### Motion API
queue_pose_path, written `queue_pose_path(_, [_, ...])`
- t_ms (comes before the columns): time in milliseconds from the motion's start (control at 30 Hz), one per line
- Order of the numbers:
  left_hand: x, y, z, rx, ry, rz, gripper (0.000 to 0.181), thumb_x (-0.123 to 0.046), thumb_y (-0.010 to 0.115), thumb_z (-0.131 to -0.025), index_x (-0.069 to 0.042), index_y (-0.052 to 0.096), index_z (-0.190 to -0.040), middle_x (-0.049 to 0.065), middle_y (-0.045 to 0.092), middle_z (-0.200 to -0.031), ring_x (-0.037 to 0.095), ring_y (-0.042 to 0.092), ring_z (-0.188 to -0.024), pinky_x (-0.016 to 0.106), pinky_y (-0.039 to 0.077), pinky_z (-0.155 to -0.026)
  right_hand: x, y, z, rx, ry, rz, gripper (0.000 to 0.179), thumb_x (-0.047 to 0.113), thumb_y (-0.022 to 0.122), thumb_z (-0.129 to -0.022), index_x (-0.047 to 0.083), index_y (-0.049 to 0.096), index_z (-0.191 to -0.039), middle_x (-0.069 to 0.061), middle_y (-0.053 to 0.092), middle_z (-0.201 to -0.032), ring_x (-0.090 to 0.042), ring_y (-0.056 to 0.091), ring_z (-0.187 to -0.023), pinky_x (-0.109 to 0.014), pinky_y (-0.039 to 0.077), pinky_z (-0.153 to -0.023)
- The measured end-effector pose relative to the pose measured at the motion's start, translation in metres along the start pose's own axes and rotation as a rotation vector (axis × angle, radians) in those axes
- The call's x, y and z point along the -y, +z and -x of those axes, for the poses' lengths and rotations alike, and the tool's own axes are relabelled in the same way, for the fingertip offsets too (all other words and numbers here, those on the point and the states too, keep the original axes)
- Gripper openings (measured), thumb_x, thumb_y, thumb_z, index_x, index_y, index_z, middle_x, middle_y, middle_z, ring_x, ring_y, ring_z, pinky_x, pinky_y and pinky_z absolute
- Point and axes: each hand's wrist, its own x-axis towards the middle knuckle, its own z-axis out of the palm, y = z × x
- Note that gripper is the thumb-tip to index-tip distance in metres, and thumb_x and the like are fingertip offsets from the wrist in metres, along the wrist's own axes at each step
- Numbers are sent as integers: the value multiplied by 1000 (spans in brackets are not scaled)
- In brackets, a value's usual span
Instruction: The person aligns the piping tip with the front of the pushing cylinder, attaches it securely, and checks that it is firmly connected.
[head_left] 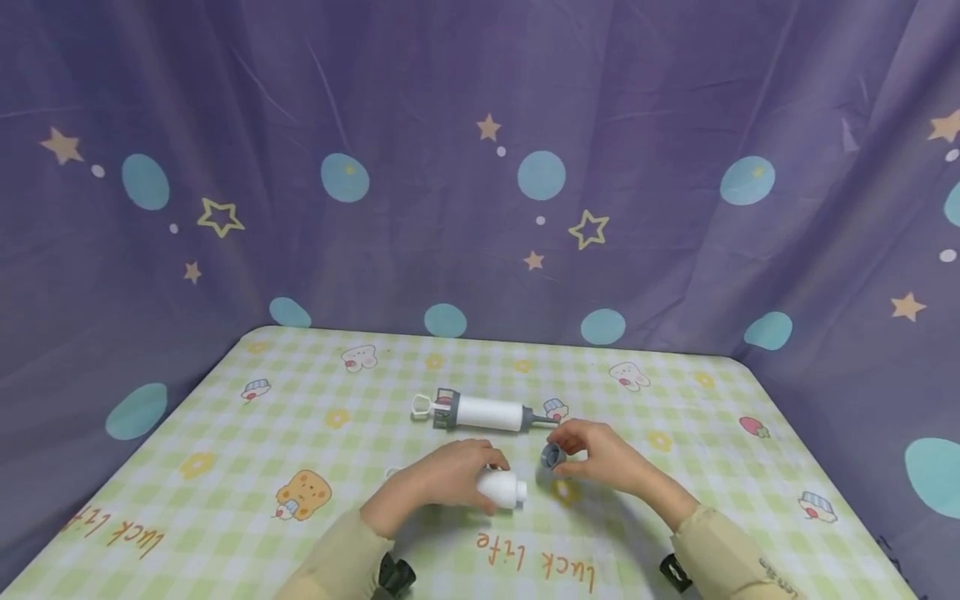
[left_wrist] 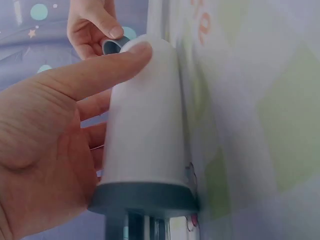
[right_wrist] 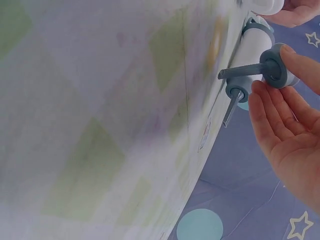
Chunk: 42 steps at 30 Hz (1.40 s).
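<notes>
Near the middle of the table my left hand (head_left: 450, 473) grips the white barrel of a large syringe-like tube (head_left: 501, 490), which lies sideways. In the left wrist view the thumb presses along this barrel (left_wrist: 145, 115), with the other fingers behind it and a grey collar at its near end. To the right, my right hand (head_left: 600, 457) pinches a grey nozzle cap (head_left: 553, 456). Its hollow side faces the barrel's bare white end, with a gap between them. The right wrist view shows the cap's long thin spout (right_wrist: 242, 71) pointing away from the hand.
Behind the hands lies a second white tube syringe (head_left: 489, 413) with a grey nozzle fitted and a white pull handle on the left. A checked cloth (head_left: 360, 458) covers the table. A purple curtain (head_left: 435, 250) hangs behind and at both sides.
</notes>
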Motion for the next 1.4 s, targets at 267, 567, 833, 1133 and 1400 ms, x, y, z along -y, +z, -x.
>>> queue_pose_path(267, [5,4,2,-5,-2,20,50,-24,79,-67,-17,61,-113,-4,61,-100,9,56,-88,25,45,-80,-3,4,-1,14,-6,17,39,24,73,-76,6,60,-108,3,63,-98,-13,61,-88,-29,50,-79])
queue_pose_path(567, [3,2,0,-46,-29,2,51,-24,78,-66,-16,61,-114,-3,63,-105,11,58,-93,27,45,-84,-1,5,-3,-13,-14,29,40,19,75,-74,4,60,-108,1,63,-96,-12,60,-85,-28,50,-78])
queue_pose_path(833, [0,-2,-4,-163,-22,5,46,-21,79,-64,-16,63,-106,-5,66,-99,10,60,-87,26,47,-79,3,7,-5,-13,9,22,34,16,75,-72,8,61,-103,2,64,-95,-12,61,-85,-29,50,-78])
queue_pose_path(1133, [-4,-6,-10,-189,-13,-2,52,-21,78,-65,-14,63,-114,-2,65,-107,12,60,-92,28,48,-82,10,9,-8,-24,-21,58,34,17,73,-75,6,61,-104,1,63,-97,-15,61,-87,-33,50,-80])
queue_pose_path(1400, [-8,-10,-12,-176,-33,-40,53,-23,78,-67,-13,62,-117,0,64,-107,13,60,-91,27,48,-79,15,10,-9,-50,-47,110,32,15,74,-74,8,61,-103,1,62,-97,-14,61,-87,-34,50,-78])
